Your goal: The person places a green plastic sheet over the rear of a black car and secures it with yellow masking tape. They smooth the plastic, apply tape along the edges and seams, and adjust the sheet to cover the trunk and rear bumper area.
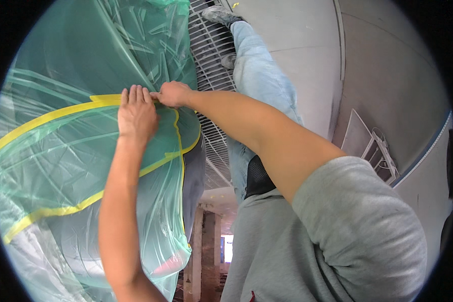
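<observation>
A rounded body panel is wrapped in thin green see-through plastic film (70,151), edged with yellow masking tape (50,117). My left hand (136,115) lies flat, fingers together, pressing the film and tape near the panel's upper edge. My right hand (172,93) is right beside it, fingers pinched on the yellow tape where the tape bends down along the panel's edge. The fingertips of that hand are partly hidden.
A metal floor grating (211,50) runs below, beside grey concrete floor (307,45). My legs in light jeans (259,80) and a shoe stand over the grating. A white wire rack (372,151) lies on the floor at right. A pit opening shows below the panel (211,236).
</observation>
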Demonstrator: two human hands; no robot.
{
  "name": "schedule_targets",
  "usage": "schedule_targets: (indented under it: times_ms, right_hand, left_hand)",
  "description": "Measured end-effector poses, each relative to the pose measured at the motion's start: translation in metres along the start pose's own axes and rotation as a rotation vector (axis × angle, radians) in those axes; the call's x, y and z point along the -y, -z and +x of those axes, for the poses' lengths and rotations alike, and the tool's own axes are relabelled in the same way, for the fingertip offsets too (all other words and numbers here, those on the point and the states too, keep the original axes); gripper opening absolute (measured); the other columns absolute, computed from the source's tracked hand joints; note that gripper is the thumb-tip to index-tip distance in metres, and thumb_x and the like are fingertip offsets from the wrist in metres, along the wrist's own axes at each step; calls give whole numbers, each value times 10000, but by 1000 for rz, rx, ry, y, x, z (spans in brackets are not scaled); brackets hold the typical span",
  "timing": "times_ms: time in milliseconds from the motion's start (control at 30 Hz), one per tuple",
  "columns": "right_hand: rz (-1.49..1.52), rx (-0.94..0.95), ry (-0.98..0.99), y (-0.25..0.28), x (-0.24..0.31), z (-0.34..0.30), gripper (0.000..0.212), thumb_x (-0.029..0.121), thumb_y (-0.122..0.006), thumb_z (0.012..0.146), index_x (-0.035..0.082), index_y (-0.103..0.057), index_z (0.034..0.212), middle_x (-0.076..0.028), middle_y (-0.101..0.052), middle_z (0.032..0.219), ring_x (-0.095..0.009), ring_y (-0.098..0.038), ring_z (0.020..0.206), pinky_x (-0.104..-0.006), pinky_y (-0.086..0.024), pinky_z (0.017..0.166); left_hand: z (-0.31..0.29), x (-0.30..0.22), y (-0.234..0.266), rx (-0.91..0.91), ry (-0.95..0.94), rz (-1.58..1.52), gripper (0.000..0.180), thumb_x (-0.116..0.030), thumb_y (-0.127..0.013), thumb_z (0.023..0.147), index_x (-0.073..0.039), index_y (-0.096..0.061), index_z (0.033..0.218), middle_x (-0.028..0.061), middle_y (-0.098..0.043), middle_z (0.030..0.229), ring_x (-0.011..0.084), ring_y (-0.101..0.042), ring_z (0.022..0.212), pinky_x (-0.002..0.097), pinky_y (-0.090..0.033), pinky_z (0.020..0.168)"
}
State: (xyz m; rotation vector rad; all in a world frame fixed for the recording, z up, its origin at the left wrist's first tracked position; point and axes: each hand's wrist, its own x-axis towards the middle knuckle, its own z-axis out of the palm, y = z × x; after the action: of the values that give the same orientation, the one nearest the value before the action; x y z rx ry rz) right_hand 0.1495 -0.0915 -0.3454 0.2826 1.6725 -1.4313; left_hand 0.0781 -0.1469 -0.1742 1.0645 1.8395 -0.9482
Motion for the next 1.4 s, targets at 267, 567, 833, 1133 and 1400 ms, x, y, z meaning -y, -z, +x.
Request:
schedule_targets:
  times_ms: [267, 567, 833, 1133, 1400]
  right_hand:
    - [7, -167, 86, -14, -18, -22, 370, 334, -542, 1042, 36, -507, 1259, -247, -725, 1071, -488, -670, 1023, -572, -510, 883]
    - [162, -76, -382, 0, 2, 9, 325, 145, -600, 859, -41, -640, 1122, -279, -728, 1065, -427, -713, 1020, -523, -550, 921]
    - [146, -253, 18, 62, 0, -76, 325, 147, -548, 933, 29, -597, 1232, -248, -716, 1019, -425, -705, 959, -530, -533, 817]
    - [294, -43, 345, 137, 175, -231, 531, 61, -544, 1003, 4, -470, 1526, 2, -545, 719, -77, -513, 615, -272, -443, 550]
    - [238, 172, 609, 150, 339, -282, 409, 25, -542, 1022, 0, -446, 1420, -20, -564, 754, -87, -528, 601, -254, -443, 529]
  left_hand:
    - [14, -21, -23, 337, 86, 124, 889, -610, -473, 1021, 4, -258, 1627, 130, -243, 1719, 261, -205, 1596, 450, -135, 1295]
    - [9, -26, -17, 416, 69, 170, 841, -599, -363, 1060, 2, -238, 1633, 128, -161, 1742, 285, -114, 1616, 485, -56, 1291]
    - [6, -33, -5, -203, 44, -648, 332, -191, -565, 981, -24, -685, 1241, 179, -664, 1336, 371, -621, 1254, 465, -507, 1016]
    - [-104, -2, 79, -895, 452, -1937, 318, -299, -756, 950, 11, -738, 1019, 136, -762, 904, 167, -702, 755, 330, -538, 674]
    - [-219, 74, 140, -1401, 700, -2109, 183, -149, -801, 904, 14, -739, 959, 95, -720, 791, 120, -658, 674, 284, -499, 585]
